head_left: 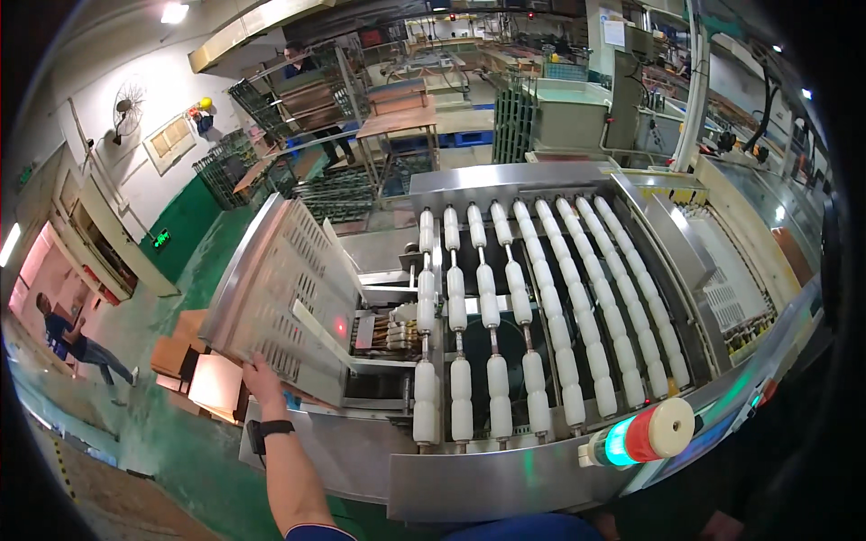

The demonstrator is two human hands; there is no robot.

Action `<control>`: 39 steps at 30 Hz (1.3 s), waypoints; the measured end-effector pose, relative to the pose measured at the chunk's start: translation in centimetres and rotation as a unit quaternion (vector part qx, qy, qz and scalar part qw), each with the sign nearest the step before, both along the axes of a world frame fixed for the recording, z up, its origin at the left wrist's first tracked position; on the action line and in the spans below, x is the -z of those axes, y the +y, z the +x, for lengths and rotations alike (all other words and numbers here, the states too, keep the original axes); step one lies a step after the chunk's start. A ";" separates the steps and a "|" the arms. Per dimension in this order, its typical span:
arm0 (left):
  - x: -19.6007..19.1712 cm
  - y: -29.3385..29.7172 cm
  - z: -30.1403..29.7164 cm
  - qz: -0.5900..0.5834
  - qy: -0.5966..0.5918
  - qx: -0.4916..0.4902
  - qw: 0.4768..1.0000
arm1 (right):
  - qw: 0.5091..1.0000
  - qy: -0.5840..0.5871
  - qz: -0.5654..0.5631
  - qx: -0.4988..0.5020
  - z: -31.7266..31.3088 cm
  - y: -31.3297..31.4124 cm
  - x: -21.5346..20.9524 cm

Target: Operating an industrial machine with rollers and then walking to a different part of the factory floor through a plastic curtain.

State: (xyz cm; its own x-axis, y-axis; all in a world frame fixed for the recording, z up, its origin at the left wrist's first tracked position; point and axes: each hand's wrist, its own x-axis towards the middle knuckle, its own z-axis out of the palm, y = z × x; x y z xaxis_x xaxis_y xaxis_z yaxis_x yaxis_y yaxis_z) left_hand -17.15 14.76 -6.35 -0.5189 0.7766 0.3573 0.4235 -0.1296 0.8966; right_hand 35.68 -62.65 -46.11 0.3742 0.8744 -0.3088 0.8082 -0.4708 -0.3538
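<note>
My left hand, with a dark band on its wrist, is at the near lower corner of a tilted slotted metal panel. Its fingers close on the panel's edge, partly hidden there. The panel leans at the left end of a conveyor machine, and a small red light shows on its face. Beside it, brownish parts show inside the open machine frame. Rows of white rollers run to the right of that. My right hand is out of view.
A signal lamp, lit green-blue, juts from the machine's near edge. Cardboard boxes stand on the floor left of the panel. One person is at far left, another behind racks. A wooden table and a pale tank stand farther back.
</note>
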 end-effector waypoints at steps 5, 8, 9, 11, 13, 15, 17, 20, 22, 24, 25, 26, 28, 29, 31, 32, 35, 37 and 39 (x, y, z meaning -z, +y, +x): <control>-0.5 -0.4 0.1 -0.029 -0.033 0.019 0.999 | 1.000 -0.006 -0.008 -0.002 -0.1 -0.5 -0.2; -0.6 -0.5 0.0 -0.061 -0.030 0.011 0.998 | 1.000 -0.010 -0.010 -0.003 -0.4 -1.0 -0.1; -0.6 -0.5 0.1 -0.046 -0.051 0.024 0.997 | 1.000 -0.013 -0.012 -0.004 -0.5 -1.3 0.0; -0.5 -0.7 0.2 -0.037 -0.040 0.020 0.998 | 1.000 -0.016 -0.014 -0.006 -0.6 -1.8 0.5; -0.3 -0.8 0.3 -0.008 -0.097 0.038 0.995 | 1.000 -0.022 -0.017 -0.009 -0.6 -2.4 1.3; 0.0 -0.9 0.3 0.001 -0.119 0.044 0.992 | 0.999 -0.033 -0.018 -0.017 -0.6 -3.0 2.4; 0.3 -0.8 0.1 0.002 -0.092 0.047 0.995 | 0.999 -0.035 -0.004 -0.011 -0.5 -3.4 3.5; 0.5 -0.7 0.2 -0.015 -0.088 0.048 0.995 | 0.998 -0.055 -0.024 -0.010 -0.3 -4.0 4.5; 0.4 -0.5 1.0 -0.015 -0.090 0.025 0.996 | 0.997 -0.062 -0.037 -0.016 -0.2 -4.1 4.9; -0.1 -0.8 1.9 -0.007 -0.101 0.003 0.995 | 0.997 -0.056 -0.038 -0.027 -0.1 -4.0 4.9; -0.2 -1.1 2.8 0.001 -0.118 -0.004 0.993 | 0.998 -0.058 -0.016 -0.027 -0.1 -4.0 4.8; -0.5 -1.3 3.5 0.012 -0.116 -0.007 0.993 | 0.998 -0.060 0.006 -0.028 -0.1 -3.9 4.7; -1.2 -1.8 4.5 -0.011 -0.107 -0.036 0.994 | 0.998 -0.052 0.030 -0.034 0.2 -3.7 4.5; -1.4 -2.0 4.8 -0.014 -0.078 -0.046 0.996 | 0.998 -0.041 0.033 -0.039 0.4 -3.6 4.4; -1.7 -2.0 5.1 -0.031 -0.078 -0.055 0.995 | 0.997 -0.046 -0.029 -0.058 0.7 -3.5 4.3; -1.6 -2.0 5.1 -0.029 -0.060 -0.059 0.996 | 0.991 -0.062 -0.093 -0.071 0.9 -3.5 4.3; -1.1 -1.5 5.0 -0.026 -0.025 -0.080 0.996 | 0.994 -0.049 -0.087 -0.054 1.0 -3.5 4.7; -0.7 -1.2 4.9 -0.013 -0.029 -0.074 0.997 | 0.998 -0.041 -0.029 -0.043 0.9 -3.4 4.9; -0.3 -1.1 4.6 -0.012 -0.056 -0.069 0.996 | 0.997 -0.054 0.014 -0.049 0.9 -3.0 4.8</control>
